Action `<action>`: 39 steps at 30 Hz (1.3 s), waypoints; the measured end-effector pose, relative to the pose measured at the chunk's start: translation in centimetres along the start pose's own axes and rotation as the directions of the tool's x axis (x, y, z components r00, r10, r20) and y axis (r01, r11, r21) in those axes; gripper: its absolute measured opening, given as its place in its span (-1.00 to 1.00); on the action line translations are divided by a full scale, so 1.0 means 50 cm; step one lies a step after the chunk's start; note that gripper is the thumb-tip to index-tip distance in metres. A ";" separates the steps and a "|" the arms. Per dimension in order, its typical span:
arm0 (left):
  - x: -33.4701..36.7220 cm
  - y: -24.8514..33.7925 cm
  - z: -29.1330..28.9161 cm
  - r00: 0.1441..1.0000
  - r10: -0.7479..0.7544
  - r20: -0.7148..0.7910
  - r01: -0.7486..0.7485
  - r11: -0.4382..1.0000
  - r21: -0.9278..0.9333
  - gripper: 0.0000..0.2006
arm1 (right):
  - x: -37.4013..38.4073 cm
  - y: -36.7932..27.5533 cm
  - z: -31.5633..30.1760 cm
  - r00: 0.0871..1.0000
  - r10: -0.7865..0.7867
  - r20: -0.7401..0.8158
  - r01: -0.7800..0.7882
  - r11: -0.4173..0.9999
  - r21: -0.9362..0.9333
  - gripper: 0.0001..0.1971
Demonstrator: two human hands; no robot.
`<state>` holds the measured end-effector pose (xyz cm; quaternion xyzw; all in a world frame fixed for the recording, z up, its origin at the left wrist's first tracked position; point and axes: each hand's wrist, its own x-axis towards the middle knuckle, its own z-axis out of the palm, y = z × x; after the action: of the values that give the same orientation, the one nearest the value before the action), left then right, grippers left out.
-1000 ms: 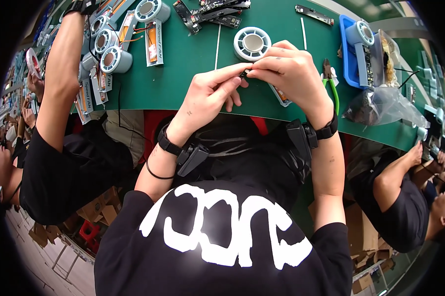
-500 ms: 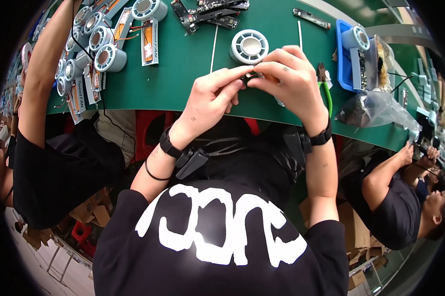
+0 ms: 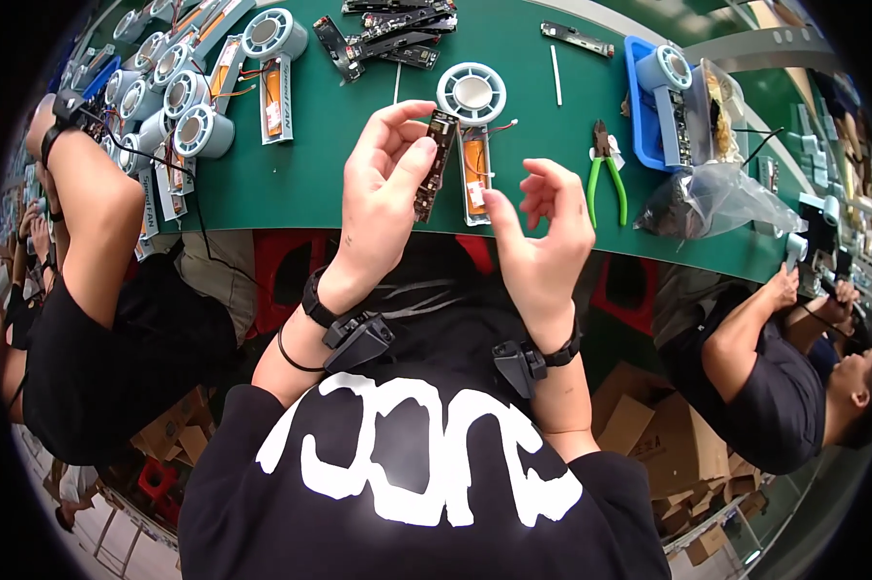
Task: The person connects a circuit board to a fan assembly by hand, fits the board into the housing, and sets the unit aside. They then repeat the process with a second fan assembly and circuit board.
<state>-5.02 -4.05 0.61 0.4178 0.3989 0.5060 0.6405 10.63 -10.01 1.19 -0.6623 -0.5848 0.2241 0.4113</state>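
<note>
Between the thumb and fingers of my left hand is a narrow dark circuit board, held tilted above the green table. Just right of it lies a light-blue handheld fan, its round head away from me. Its open handle shows an orange battery with thin wires and a small white plug. My right hand hovers beside the handle, fingers apart and holding nothing. Further right, green-handled pliers rest on the table with their jaws pointing away.
Several dark circuit boards are piled at the back, and another board lies apart. Many fans crowd the left, beside a co-worker's arm. On the right are a blue tray, a plastic bag and another person.
My hands, together over the fan handle before, have moved apart. The board now shows in my left hand, the right hand has opened and drawn back, and the battery is uncovered.
</note>
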 end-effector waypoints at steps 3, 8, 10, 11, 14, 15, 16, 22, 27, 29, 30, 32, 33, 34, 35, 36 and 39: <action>-0.012 0.012 0.018 0.999 -0.034 -0.028 0.033 0.998 -0.058 -0.70 | 0.007 -0.022 -0.014 0.999 0.014 0.044 -0.023 0.976 0.218 -0.46; -0.013 0.027 0.021 0.992 0.067 0.103 -0.076 0.993 0.094 -0.71 | 0.034 -0.042 -0.009 0.993 0.009 0.118 -0.034 0.976 0.214 -0.49; -0.005 0.029 0.013 0.970 0.151 0.192 -0.201 0.940 0.274 -0.73 | 0.045 -0.023 -0.023 0.983 0.082 0.164 -0.110 0.979 0.174 -0.48; -0.004 0.029 0.011 0.970 0.151 0.191 -0.201 0.941 0.273 -0.73 | 0.052 -0.017 -0.032 0.983 0.081 0.165 -0.110 0.979 0.173 -0.48; 0.000 0.021 0.007 0.806 0.432 0.406 -0.582 0.446 0.681 -0.82 | 0.074 -0.009 -0.058 0.931 0.218 0.291 -0.318 0.876 0.362 -0.49; 0.005 0.015 0.007 0.806 0.432 0.405 -0.581 0.448 0.680 -0.82 | 0.078 -0.010 -0.059 0.931 0.219 0.292 -0.319 0.876 0.361 -0.49; 0.013 0.007 0.008 0.760 0.417 0.498 -0.642 0.365 0.674 -0.82 | 0.082 -0.011 -0.060 0.918 0.236 0.318 -0.356 0.843 0.403 -0.50; 0.050 -0.021 0.003 0.605 0.398 0.690 -0.792 0.208 0.574 -0.87 | 0.090 0.004 -0.072 0.854 0.261 0.450 -0.486 0.707 0.514 -0.54; 0.049 -0.026 -0.008 0.651 0.442 0.618 -0.759 0.354 0.546 -0.87 | 0.069 0.035 -0.055 0.845 0.251 0.472 -0.507 0.657 0.558 -0.57; 0.051 -0.033 -0.002 0.659 0.513 0.550 -0.751 0.415 0.514 -0.83 | 0.054 0.045 -0.045 0.851 0.225 0.475 -0.505 0.603 0.618 -0.58; 0.052 -0.036 -0.001 0.663 0.545 0.513 -0.747 0.443 0.495 -0.81 | 0.048 0.049 -0.041 0.854 0.212 0.476 -0.503 0.574 0.646 -0.59; 0.049 -0.038 -0.002 0.684 0.527 0.504 -0.729 0.473 0.496 -0.79 | 0.040 0.059 -0.034 0.857 0.206 0.473 -0.500 0.556 0.665 -0.59; 0.048 -0.039 -0.004 0.703 0.511 0.494 -0.711 0.501 0.493 -0.77 | 0.037 0.062 -0.032 0.861 0.199 0.467 -0.494 0.539 0.682 -0.59; 0.047 -0.039 -0.004 0.722 0.494 0.485 -0.692 0.529 0.491 -0.75 | 0.035 0.064 -0.030 0.866 0.192 0.462 -0.489 0.523 0.698 -0.59; 0.049 -0.040 -0.005 0.723 0.491 0.487 -0.691 0.531 0.491 -0.75 | 0.033 0.064 -0.029 0.866 0.196 0.461 -0.490 0.520 0.699 -0.59; 0.052 -0.039 -0.005 0.710 0.501 0.495 -0.704 0.519 0.485 -0.75 | 0.031 0.063 -0.028 0.868 0.189 0.459 -0.486 0.511 0.708 -0.59; 0.055 -0.036 -0.007 0.686 0.518 0.511 -0.727 0.498 0.472 -0.75 | 0.026 0.063 -0.026 0.872 0.181 0.455 -0.481 0.491 0.726 -0.58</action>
<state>-4.31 -1.53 -1.45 0.7986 0.2628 0.4644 0.2785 13.75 -9.07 -0.39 -0.4485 -0.3291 0.6492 0.5188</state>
